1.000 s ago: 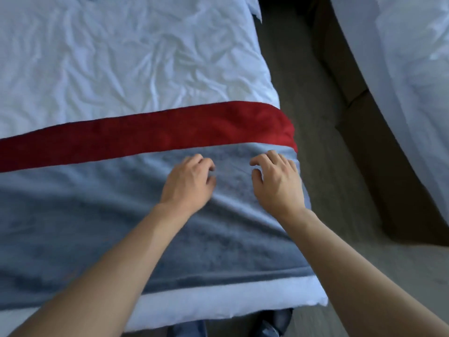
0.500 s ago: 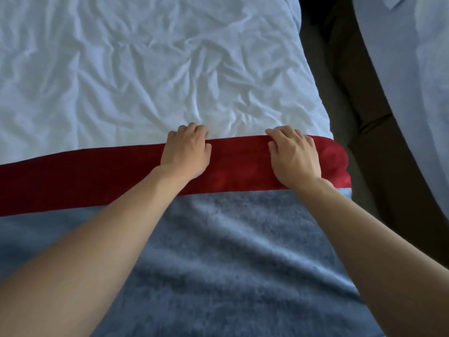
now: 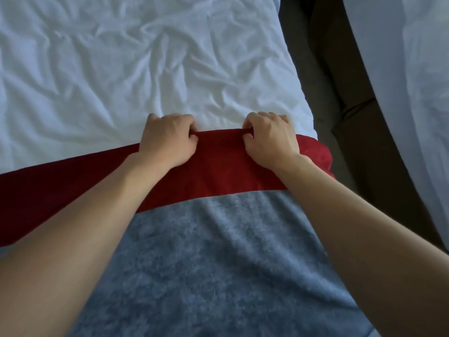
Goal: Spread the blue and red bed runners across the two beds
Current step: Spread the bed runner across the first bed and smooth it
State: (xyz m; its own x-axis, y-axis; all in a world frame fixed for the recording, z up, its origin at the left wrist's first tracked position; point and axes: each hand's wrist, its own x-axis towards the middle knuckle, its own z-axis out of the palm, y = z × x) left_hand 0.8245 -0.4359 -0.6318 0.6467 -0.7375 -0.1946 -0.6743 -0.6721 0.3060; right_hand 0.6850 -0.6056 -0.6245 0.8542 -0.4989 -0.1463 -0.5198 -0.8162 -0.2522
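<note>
- While both arms reach over the near bed (image 3: 145, 57), the head view shows the left hand (image 3: 167, 139) and right hand (image 3: 271, 139) side by side, fingers curled round the far edge of the red bed runner (image 3: 218, 166), each pinching a fold of it.
- The red runner lies across the bed's white sheet, its near edge meeting the blue bed runner (image 3: 218, 263), which lies closer to the person.
- A second bed (image 3: 413, 93) stands to the right, across a dark floor gap (image 3: 323, 93).
- Judged step: straightening the red runner; next probably calls for an even pull from both hands to flatten that edge.
</note>
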